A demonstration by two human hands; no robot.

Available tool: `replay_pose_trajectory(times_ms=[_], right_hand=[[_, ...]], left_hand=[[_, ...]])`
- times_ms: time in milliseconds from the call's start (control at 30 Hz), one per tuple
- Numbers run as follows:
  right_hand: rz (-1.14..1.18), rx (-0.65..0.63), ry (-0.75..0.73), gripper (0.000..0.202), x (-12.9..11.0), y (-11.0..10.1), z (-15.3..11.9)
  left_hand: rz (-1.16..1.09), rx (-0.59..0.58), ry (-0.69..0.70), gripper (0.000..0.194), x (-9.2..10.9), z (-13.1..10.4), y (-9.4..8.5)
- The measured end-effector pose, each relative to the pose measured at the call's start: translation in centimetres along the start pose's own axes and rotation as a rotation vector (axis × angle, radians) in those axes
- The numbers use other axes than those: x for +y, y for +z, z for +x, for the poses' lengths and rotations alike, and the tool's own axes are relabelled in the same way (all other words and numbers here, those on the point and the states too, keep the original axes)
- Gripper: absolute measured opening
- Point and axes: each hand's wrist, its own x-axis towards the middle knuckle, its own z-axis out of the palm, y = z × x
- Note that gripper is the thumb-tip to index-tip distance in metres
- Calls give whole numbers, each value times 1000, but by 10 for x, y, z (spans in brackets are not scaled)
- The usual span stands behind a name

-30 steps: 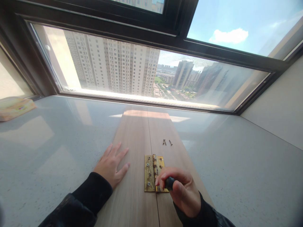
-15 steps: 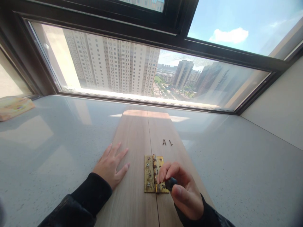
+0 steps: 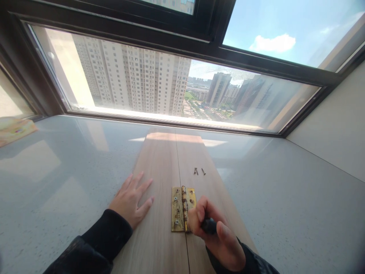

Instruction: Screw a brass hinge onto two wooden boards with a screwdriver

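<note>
A brass-coloured hinge point(image 3: 178, 209) lies unfolded across the seam between two light wooden boards point(image 3: 159, 160). Screw heads show in its left leaf. My right hand point(image 3: 218, 236) covers the lower part of the right leaf, its fingers closed round a black handle point(image 3: 209, 225); the handle's far end is hidden. Flat on the left board's edge rests my left hand point(image 3: 132, 199), fingers spread and holding nothing. Several loose screws point(image 3: 203, 171) lie on the right board above the hinge.
The boards lie on a pale speckled sill point(image 3: 285, 198). A dark window frame point(image 3: 171, 125) runs behind them. At the far left is a yellowish patterned object point(image 3: 17, 130). A white wall point(image 3: 330, 125) rises at the right.
My right hand has turned and its fingers have curled more tightly round the black handle. My left hand stays spread on the board. The whole view has shifted slightly.
</note>
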Motion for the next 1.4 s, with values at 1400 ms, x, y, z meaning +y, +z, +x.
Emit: replay_pose_trajectory(times_ms=[1400], right_hand=[[-182, 44, -129, 31, 0, -1, 0]], left_hand=[[10, 1, 5, 47, 0, 0, -1]])
